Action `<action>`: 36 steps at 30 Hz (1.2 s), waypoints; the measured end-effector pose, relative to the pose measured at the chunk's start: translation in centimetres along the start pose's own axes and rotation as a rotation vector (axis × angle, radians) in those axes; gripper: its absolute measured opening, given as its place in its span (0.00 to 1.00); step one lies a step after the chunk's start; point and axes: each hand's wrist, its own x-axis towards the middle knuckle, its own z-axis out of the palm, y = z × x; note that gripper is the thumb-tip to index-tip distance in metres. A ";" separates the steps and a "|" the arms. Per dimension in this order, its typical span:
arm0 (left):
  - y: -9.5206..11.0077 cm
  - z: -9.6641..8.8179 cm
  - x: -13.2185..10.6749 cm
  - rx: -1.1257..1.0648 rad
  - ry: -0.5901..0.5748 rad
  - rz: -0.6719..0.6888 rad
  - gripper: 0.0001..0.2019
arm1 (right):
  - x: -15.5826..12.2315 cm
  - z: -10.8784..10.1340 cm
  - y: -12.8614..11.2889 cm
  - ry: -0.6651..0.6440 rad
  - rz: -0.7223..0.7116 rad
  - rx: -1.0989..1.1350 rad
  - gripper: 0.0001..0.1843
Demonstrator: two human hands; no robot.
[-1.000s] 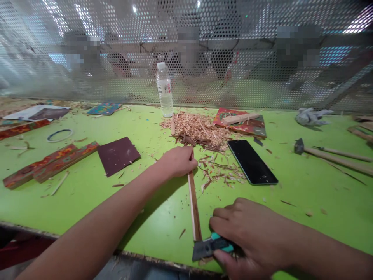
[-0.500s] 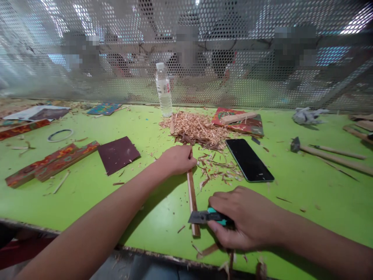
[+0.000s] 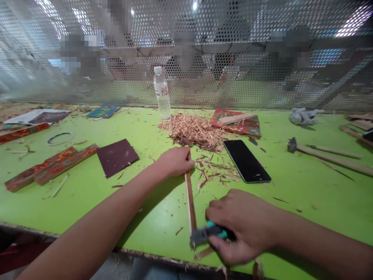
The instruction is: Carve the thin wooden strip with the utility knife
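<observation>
My left hand (image 3: pixel 175 161) is closed on the far end of a thin wooden stick (image 3: pixel 190 202) that lies on the green table (image 3: pixel 87 194) and points toward me. My right hand (image 3: pixel 239 223) is wrapped round a teal-handled utility knife (image 3: pixel 208 233), its grey blade against the stick's near end by the table's front edge. A pile of wood shavings (image 3: pixel 195 130) lies just beyond my left hand, with looser curls to its right.
A black phone (image 3: pixel 246 160) lies right of the stick. A water bottle (image 3: pixel 162 92) stands by the perforated screen. Dark sandpaper (image 3: pixel 117 156), painted wooden strips (image 3: pixel 52 166) and a ring (image 3: pixel 60 138) lie left; a hammer (image 3: pixel 320 152), sticks and crumpled cloth (image 3: pixel 304 116) right. People sit behind the screen.
My right hand has drawn the knife back down the stick toward its near end, after sitting higher along it half a second ago. My left hand has kept its hold.
</observation>
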 end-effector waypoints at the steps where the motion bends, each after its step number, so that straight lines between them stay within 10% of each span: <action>1: 0.0 0.0 0.0 0.001 0.000 -0.001 0.07 | -0.1 0.1 0.0 -0.016 -0.025 -0.009 0.13; 12: 0.0 0.1 -0.2 -0.003 0.015 0.013 0.08 | 0.1 0.4 0.2 0.166 0.087 -0.026 0.12; 36: -0.4 0.1 -0.1 -0.037 0.011 0.012 0.06 | -0.1 0.6 0.2 -0.007 -0.015 0.006 0.14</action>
